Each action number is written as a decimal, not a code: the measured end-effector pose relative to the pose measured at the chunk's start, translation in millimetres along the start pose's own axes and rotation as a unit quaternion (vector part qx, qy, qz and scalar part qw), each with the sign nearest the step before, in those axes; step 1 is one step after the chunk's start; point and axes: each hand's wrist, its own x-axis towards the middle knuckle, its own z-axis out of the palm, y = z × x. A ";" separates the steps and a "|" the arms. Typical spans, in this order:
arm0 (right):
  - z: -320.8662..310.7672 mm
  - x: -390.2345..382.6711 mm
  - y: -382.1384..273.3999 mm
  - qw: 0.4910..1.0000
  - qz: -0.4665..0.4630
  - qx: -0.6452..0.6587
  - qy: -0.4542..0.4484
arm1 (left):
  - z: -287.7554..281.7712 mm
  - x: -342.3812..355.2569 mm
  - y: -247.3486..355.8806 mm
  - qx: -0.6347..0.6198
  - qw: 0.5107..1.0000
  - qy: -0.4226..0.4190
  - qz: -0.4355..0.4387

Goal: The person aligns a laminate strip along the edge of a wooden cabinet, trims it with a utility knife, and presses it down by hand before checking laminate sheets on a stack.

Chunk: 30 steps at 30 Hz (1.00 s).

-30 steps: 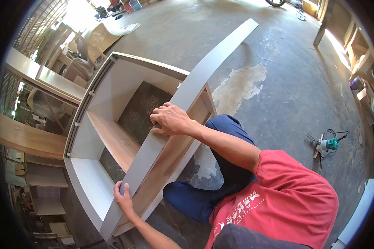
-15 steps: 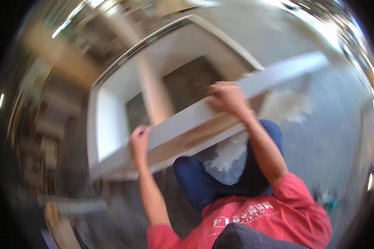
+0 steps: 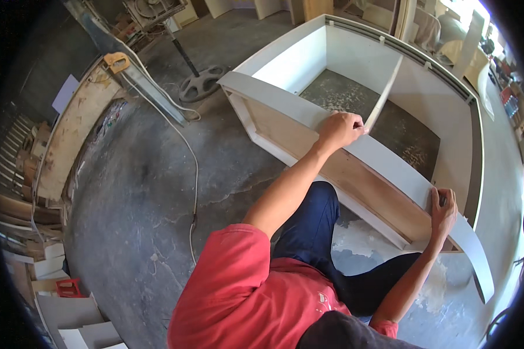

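Observation:
A long white board (image 3: pixel 402 164) lies along the near top edge of an open white cabinet carcass (image 3: pixel 291 55), its right end jutting past the corner. My left hand (image 3: pixel 342 129) grips the board close to the middle divider (image 3: pixel 389 84), fingers curled at its far edge. Further right, my right hand (image 3: pixel 443 212) holds the same board, fingers bent over it. Beneath the board shows a pale brown wooden panel (image 3: pixel 361 186) with white edging. My bent legs in dark trousers are beside the carcass.
Upper left, a handsaw (image 3: pixel 115 61) rests by a metal beam (image 3: pixel 163 99), near a stand with a round metal base (image 3: pixel 199 84). A cable (image 3: pixel 193 168) crosses the concrete floor (image 3: pixel 128 221). Boards (image 3: pixel 64 128) and a red plastic object (image 3: pixel 67 287) line the left; more boards stand behind.
My view has swung left, bringing the saw and cable into sight. Both hands are further right along the board, my left hand having moved from near its left end to the divider.

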 end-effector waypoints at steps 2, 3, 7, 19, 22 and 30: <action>0.9 -0.1 0.5 1.000 -0.016 -0.005 0.010 | -1.9 -0.3 -0.3 0.003 1.000 -0.021 -0.009; 1.1 -0.2 0.6 1.000 -0.017 -0.010 0.014 | -2.2 -0.9 0.2 0.003 1.000 -0.023 -0.022; 0.8 -0.2 1.3 0.999 -0.025 -0.020 0.029 | -4.7 -1.3 0.9 -0.003 1.000 -0.024 -0.016; -0.6 0.9 3.5 1.000 -0.027 -0.006 -0.001 | -59.2 4.7 -121.2 0.252 0.931 0.149 -0.216; 0.4 1.5 2.4 0.999 -0.033 0.004 0.003 | -114.5 3.4 -177.9 0.270 0.909 0.105 -0.300; 2.2 2.6 -4.1 1.000 -0.012 0.007 -0.001 | -209.4 25.4 -265.5 0.323 0.861 0.036 -0.392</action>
